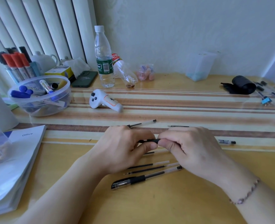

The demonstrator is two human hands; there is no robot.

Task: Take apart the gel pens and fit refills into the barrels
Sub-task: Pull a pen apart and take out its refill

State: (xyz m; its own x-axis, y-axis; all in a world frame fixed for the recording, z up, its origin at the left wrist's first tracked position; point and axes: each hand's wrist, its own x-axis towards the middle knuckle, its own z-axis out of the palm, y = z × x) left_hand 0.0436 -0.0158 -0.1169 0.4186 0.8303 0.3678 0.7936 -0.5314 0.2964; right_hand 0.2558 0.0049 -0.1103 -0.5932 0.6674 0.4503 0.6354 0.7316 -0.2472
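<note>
My left hand (125, 146) and my right hand (190, 146) meet over the table's middle, both gripping one gel pen (151, 140) by its black grip section; most of it is hidden by my fingers. Its clear barrel end (227, 141) sticks out to the right of my right hand. Below my hands lie two loose refills (148, 165) and a whole capped gel pen (143, 178). Another clear pen (143, 123) lies just beyond my left hand. A thin refill (178, 126) lies beyond my right hand.
A clear tub of markers (41, 94) and a white controller (104, 101) sit at the left. A water bottle (103, 59) stands at the back. A stack of booklets (12, 167) lies at the left edge. A black pouch (242, 84) and more pens (271, 94) are far right.
</note>
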